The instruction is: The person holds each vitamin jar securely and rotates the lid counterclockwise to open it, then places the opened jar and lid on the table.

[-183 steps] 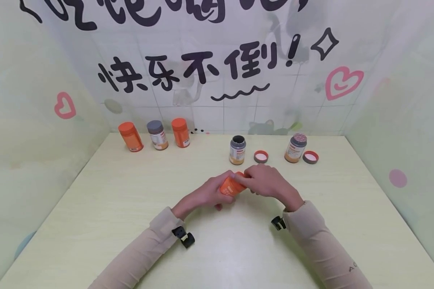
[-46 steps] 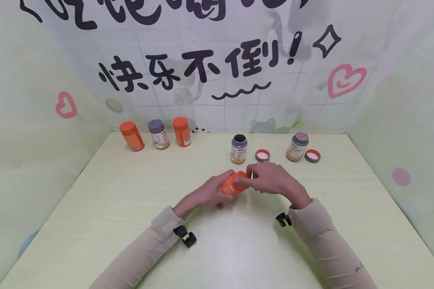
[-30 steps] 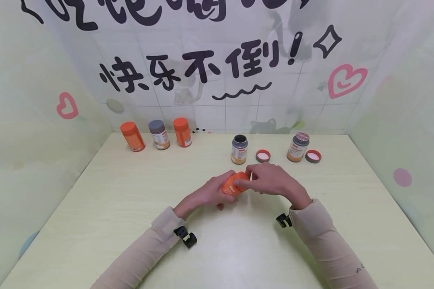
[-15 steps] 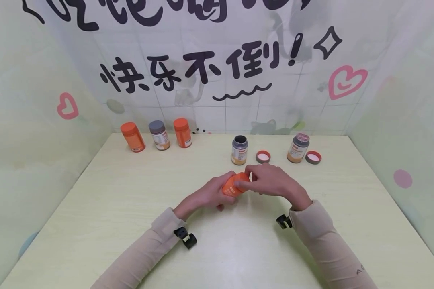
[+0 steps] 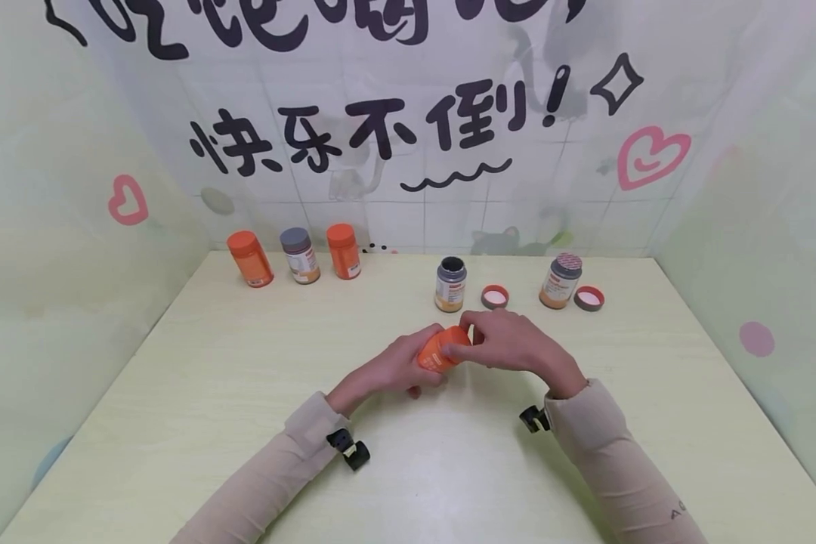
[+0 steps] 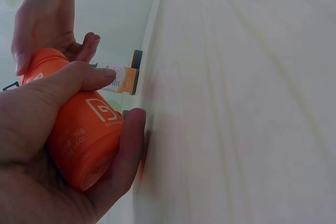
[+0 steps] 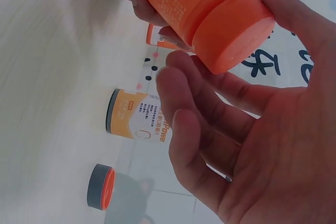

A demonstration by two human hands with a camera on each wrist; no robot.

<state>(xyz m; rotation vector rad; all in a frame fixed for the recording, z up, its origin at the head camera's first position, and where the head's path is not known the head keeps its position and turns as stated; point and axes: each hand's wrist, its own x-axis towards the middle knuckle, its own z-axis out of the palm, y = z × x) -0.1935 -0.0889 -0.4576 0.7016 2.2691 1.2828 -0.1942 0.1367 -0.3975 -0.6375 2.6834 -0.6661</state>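
In the head view an orange pill bottle is tilted above the table, its capped end up and to the right. My left hand grips its body; in the left wrist view the fingers and thumb wrap around the printed side. At the other end, my right hand holds the orange cap between thumb and fingertips. The cap sits on the bottle. Just behind the hands stand an uncapped grey bottle with a dark mouth and an upturned cap.
Farther right are a grey bottle with a patterned seal and another upturned cap. At the back left stand an orange bottle, a grey-capped bottle and a second orange bottle. A printed curtain closes off the table's back.
Since the oldest frame, my right hand has shifted slightly right and its fingers reach less far over the cap. Over the last second the hands and bottle have barely moved.
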